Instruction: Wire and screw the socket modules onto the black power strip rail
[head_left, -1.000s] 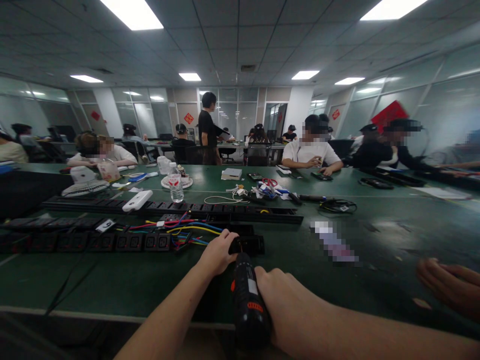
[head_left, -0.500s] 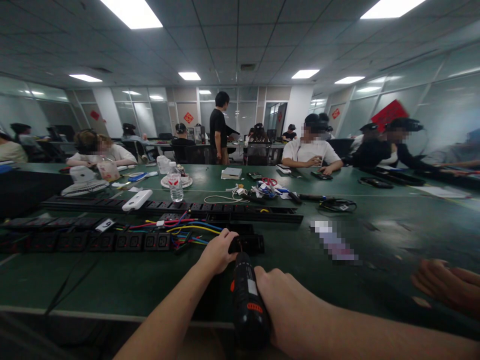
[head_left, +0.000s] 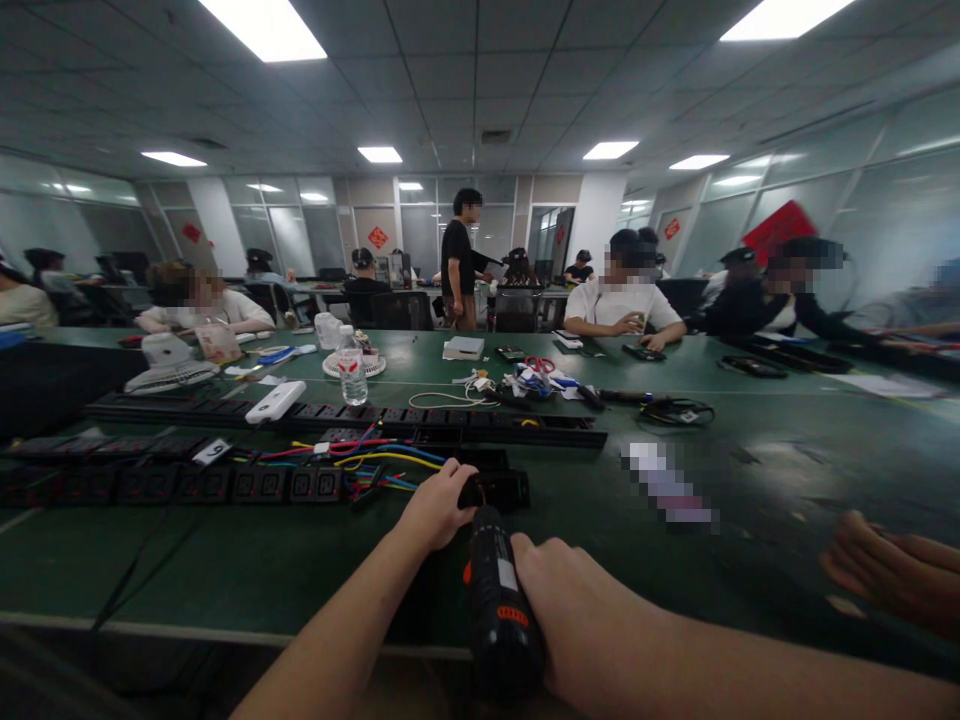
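Note:
A black power screwdriver (head_left: 501, 600) with orange marks is gripped in my right hand (head_left: 559, 590), its nose pointing away from me at the right end of the near socket strip. My left hand (head_left: 441, 505) has its fingers closed on the black end piece (head_left: 511, 490) of that strip, just beyond the tool's tip. The bit's exact contact point is hard to make out. Left of my fingers, loose yellow, blue and red wires (head_left: 397, 458) run to the black socket strip (head_left: 262, 485).
Behind lies a longer black strip (head_left: 420, 420) with a white device (head_left: 276, 402) on it. A water bottle (head_left: 351, 368), red scissors (head_left: 540, 366) and a coiled black cable (head_left: 679, 412) sit farther back. Another person's hand (head_left: 892, 570) is at the right edge.
The standing person in the background has moved a little to the right. My hands and the screwdriver have barely shifted.

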